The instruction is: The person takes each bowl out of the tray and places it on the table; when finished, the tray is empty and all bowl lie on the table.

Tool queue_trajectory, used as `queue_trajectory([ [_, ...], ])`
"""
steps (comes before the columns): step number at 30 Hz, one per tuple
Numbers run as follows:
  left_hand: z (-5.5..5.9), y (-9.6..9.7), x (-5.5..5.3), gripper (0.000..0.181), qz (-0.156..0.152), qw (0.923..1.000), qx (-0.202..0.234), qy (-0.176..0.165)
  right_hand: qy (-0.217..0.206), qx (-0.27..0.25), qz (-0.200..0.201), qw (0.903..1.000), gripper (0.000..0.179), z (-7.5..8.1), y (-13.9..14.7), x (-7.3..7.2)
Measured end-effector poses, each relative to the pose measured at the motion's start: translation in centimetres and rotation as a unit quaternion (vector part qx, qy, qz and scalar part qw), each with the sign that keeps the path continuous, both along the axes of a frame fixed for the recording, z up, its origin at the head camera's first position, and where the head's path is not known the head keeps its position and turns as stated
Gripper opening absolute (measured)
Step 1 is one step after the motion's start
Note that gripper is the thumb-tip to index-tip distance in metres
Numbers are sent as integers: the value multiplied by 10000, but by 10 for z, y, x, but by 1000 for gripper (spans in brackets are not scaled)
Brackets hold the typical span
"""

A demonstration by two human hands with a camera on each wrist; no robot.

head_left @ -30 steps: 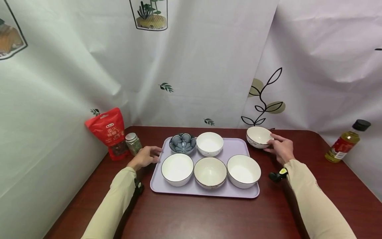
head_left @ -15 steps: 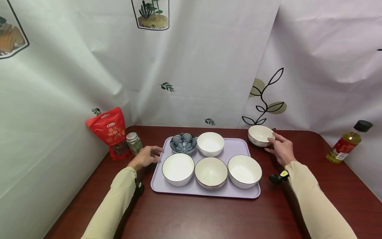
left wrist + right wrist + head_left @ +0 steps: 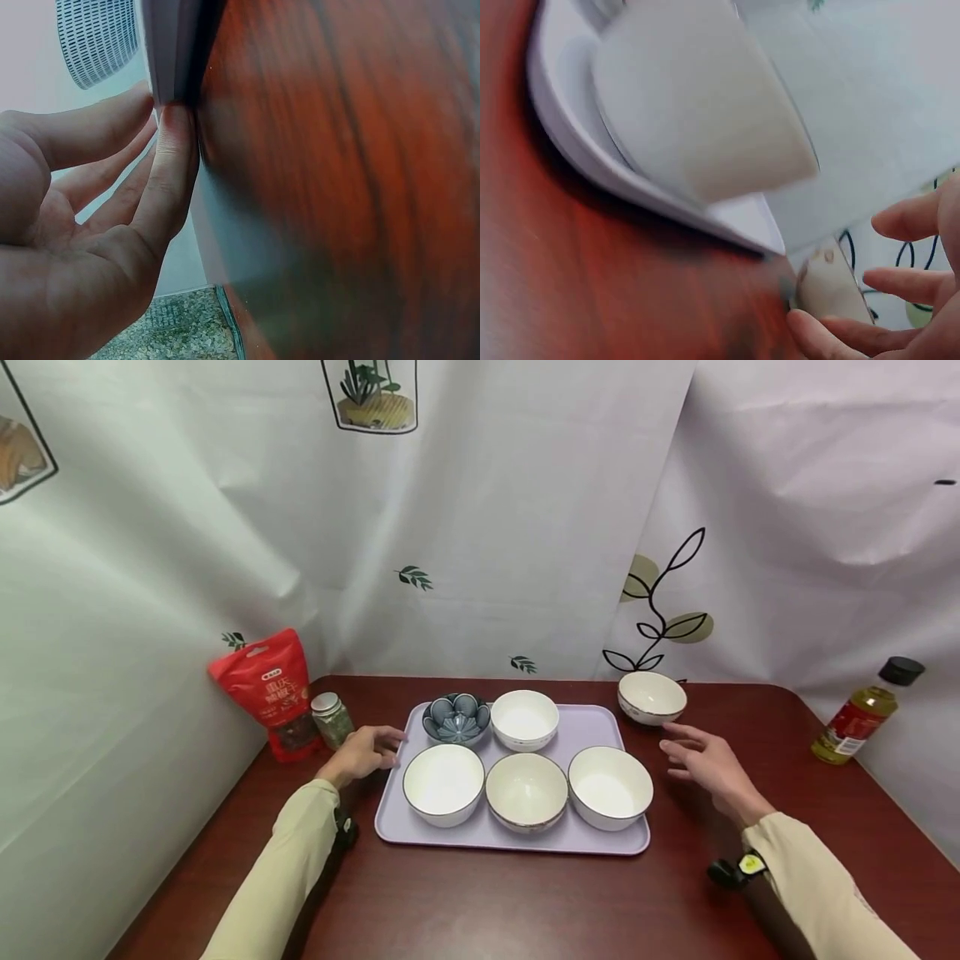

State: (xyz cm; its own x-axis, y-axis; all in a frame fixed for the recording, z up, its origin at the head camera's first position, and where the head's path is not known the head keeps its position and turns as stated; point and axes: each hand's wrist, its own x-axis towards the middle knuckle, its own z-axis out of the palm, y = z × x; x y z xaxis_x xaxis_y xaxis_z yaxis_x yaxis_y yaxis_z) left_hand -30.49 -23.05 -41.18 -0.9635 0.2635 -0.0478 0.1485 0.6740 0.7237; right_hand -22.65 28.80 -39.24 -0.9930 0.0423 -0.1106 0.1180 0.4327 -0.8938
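A lilac tray (image 3: 525,839) stands on the table with several bowls on it. My left hand (image 3: 362,752) pinches the tray's left rim; in the left wrist view its thumb (image 3: 112,120) and a finger lie on either side of that edge. At the back, a small white bowl (image 3: 652,697) sits upright on the table, off the tray's right side. My right hand (image 3: 708,770) is just in front of this bowl, fingers spread and holding nothing. On the tray are a dark petal-shaped bowl (image 3: 457,718), a white bowl (image 3: 525,720) and a front row of pale bowls (image 3: 527,789).
Left of the tray, a red pouch (image 3: 281,697) leans by the fabric wall, with a lidded glass jar (image 3: 332,718) beside it. An oil bottle (image 3: 862,714) with a black cap stands at the far right. White fabric (image 3: 525,527) hangs behind the table.
My right hand has let go of the small white bowl and drawn back toward the right front. The bowl stays on the table. My left hand keeps its place at the tray.
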Motion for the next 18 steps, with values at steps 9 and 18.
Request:
queue_trajectory([
  [9,2,0,2,45,23,10000,-15,3,-9,-357,580,9977,61,-3,-17,25],
  [18,3,1,2,44,32,9999,-81,-50,14,-708,760,9946,62,-8,-26,35],
])
